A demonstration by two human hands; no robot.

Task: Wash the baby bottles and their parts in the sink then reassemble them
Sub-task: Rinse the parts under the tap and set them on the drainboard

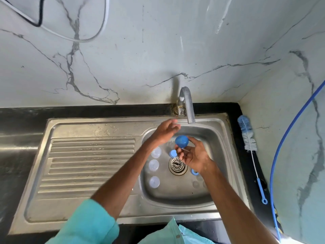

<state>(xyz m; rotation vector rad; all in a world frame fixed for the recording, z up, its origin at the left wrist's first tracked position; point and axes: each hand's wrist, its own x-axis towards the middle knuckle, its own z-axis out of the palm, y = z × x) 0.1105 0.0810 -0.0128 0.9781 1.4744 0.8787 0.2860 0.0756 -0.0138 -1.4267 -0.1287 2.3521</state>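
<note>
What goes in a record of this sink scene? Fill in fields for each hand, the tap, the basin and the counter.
left hand: open, raised beside the tap, holding nothing
right hand: pinches a round blue part over the basin
tap: no stream visible
basin: three clear round parts along its left wall; blue ring by the right wrist
counter: bottle brush lying right of the basin

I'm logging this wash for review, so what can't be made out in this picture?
Head view.
The left hand is motion-blurred; contact with the tap unclear.
The blue ring is partly hidden under the right hand.
The clear parts beside the right forearm are too faint to identify.
The blue cap: underside faces away.
</note>
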